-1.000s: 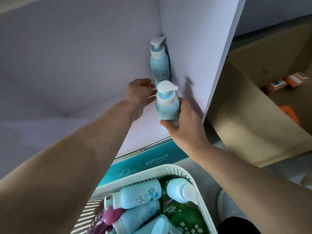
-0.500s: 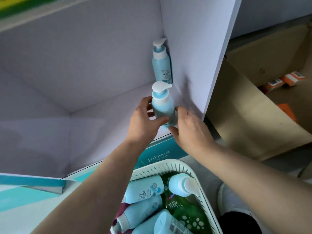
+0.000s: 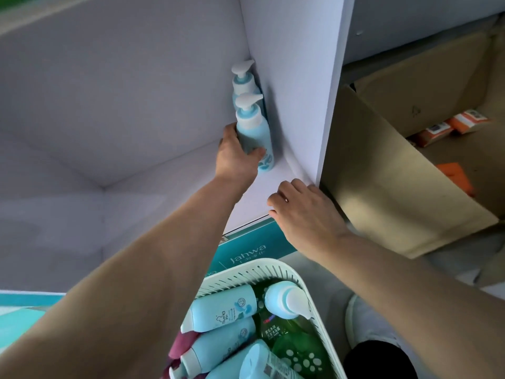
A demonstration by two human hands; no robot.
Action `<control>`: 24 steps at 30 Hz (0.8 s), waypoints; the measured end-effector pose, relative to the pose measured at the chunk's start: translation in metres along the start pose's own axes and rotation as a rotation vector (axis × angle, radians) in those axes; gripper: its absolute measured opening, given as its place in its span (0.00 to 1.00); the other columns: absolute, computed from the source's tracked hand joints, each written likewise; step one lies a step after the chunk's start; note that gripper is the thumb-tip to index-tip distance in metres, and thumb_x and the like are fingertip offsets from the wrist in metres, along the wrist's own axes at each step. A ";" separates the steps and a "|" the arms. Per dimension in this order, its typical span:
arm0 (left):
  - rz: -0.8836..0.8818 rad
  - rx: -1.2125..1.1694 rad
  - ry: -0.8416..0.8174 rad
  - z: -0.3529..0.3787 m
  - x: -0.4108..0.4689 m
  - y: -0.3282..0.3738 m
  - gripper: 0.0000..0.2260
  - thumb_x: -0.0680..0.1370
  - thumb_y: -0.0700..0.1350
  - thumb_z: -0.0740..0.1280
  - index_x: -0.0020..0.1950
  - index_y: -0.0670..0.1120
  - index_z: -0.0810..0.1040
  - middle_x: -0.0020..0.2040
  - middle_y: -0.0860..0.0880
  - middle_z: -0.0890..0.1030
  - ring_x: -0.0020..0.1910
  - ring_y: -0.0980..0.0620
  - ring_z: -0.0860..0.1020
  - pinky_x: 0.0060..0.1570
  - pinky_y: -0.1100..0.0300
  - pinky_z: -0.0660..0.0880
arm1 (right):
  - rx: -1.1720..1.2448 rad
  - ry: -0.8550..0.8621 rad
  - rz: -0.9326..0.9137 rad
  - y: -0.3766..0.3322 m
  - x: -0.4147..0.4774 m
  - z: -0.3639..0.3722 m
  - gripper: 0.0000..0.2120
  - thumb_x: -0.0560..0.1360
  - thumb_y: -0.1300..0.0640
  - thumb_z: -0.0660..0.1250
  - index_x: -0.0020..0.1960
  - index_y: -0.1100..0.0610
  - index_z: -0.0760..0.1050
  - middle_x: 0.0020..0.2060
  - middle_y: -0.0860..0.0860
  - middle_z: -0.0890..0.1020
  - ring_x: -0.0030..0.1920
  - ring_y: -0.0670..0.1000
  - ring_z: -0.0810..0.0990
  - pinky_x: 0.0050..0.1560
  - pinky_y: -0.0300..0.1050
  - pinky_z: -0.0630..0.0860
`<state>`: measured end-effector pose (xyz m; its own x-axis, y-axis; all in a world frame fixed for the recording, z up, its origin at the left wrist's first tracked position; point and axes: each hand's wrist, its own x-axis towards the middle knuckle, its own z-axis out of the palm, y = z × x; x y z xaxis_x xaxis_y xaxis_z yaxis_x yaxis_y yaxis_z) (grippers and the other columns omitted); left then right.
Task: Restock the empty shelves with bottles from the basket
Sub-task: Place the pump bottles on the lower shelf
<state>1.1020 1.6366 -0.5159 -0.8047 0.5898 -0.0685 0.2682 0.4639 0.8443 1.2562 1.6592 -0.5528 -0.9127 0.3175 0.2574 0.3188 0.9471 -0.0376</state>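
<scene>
Shelf (image 3: 164, 173): smooth matte white panels forming a boxy compartment that fills the upper left and centre of the frame. A glossy teal strip (image 3: 248, 253) printed "Jahwa" runs along its front edge.

Two pump bottles stand upright in the back right corner, against the side panel. Both are pale blue tapered cylinders with white collars and flat white pump heads. The rear bottle (image 3: 244, 80) is partly hidden by the front bottle (image 3: 255, 132), which stands just before it.

Left hand (image 3: 235, 157): fingers and thumb wrapped round the front bottle's lower body, base on or very near the shelf floor.

Right hand (image 3: 303, 214): fingers loosely bent and holding nothing, at the shelf's front right corner. Contact with the edge unclear.

Basket (image 3: 246, 272), bottom centre: white slotted plastic with a rounded rim. It holds pale blue bottles (image 3: 221, 310) lying on their sides and a translucent green bottle (image 3: 289, 340).

Right of frame: open brown cardboard box (image 3: 382, 187) with orange packets (image 3: 451, 127) inside.
</scene>
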 end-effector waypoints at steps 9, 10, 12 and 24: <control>-0.057 -0.116 0.030 0.016 0.015 0.012 0.25 0.75 0.42 0.71 0.68 0.50 0.65 0.62 0.49 0.74 0.52 0.51 0.74 0.47 0.60 0.71 | 0.014 -0.052 -0.018 -0.001 0.001 -0.007 0.09 0.62 0.63 0.74 0.39 0.57 0.77 0.34 0.53 0.74 0.35 0.53 0.71 0.32 0.46 0.64; -0.067 -0.125 0.025 0.017 0.017 0.014 0.25 0.75 0.42 0.71 0.68 0.50 0.64 0.62 0.49 0.74 0.52 0.51 0.73 0.46 0.61 0.71 | 0.012 -0.058 -0.021 0.000 0.001 -0.007 0.08 0.62 0.63 0.74 0.39 0.57 0.77 0.34 0.53 0.74 0.34 0.53 0.71 0.32 0.46 0.63; -0.072 -0.124 0.021 0.018 0.019 0.015 0.26 0.74 0.42 0.71 0.68 0.51 0.64 0.61 0.50 0.75 0.52 0.51 0.74 0.45 0.61 0.70 | 0.007 -0.063 -0.026 0.000 0.001 -0.006 0.08 0.64 0.62 0.74 0.40 0.58 0.77 0.34 0.53 0.74 0.34 0.52 0.71 0.32 0.45 0.64; -0.006 0.075 0.017 -0.043 -0.064 -0.009 0.17 0.75 0.40 0.68 0.63 0.46 0.73 0.58 0.52 0.78 0.52 0.54 0.79 0.50 0.58 0.77 | 0.093 -0.027 -0.069 -0.018 -0.004 -0.019 0.06 0.75 0.56 0.67 0.50 0.56 0.78 0.43 0.53 0.78 0.43 0.53 0.75 0.40 0.50 0.75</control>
<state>1.1282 1.5658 -0.4963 -0.8151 0.5758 -0.0643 0.3013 0.5160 0.8019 1.2586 1.6397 -0.5346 -0.9385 0.2514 0.2366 0.2311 0.9666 -0.1103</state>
